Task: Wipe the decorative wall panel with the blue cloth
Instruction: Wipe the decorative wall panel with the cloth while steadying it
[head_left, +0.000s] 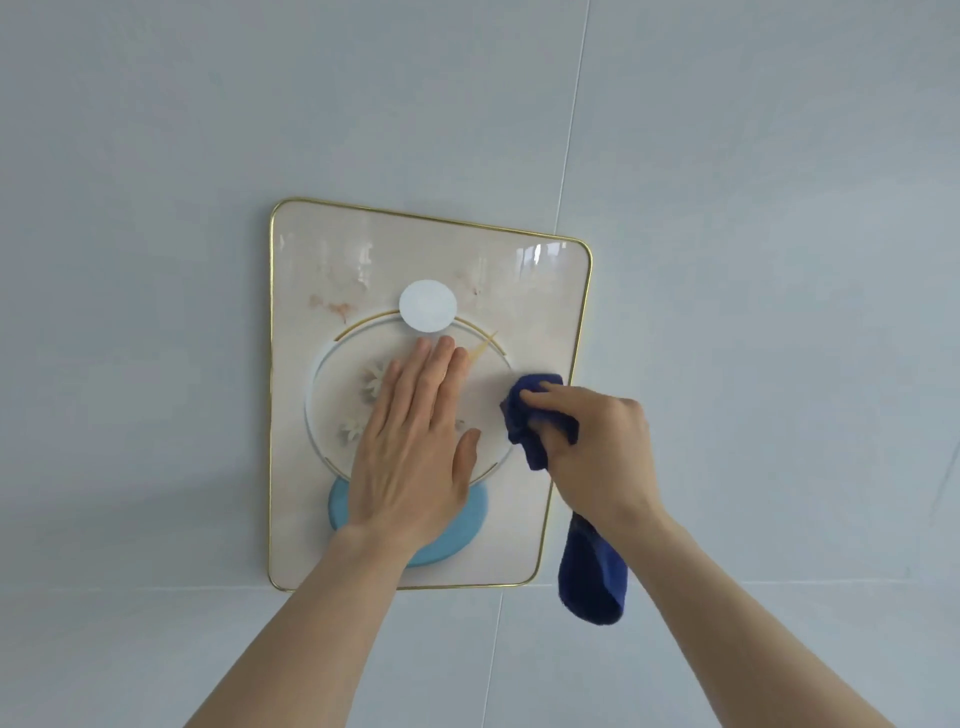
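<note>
Gold-rimmed wall panel (322, 249) hangs on the grey wall (779, 208). Left hand (415, 441) lies flat, fingers spread, at its centre. Right hand (597, 447) clenches the blue cloth (524, 421) against its right edge; upper panel unobstructed.

Gold-rimmed panel (519, 291), bunched blue cloth (524, 415) against it

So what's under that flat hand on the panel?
The left hand covers part of the panel's flower design and blue disc. What else lies beneath is hidden.
</note>
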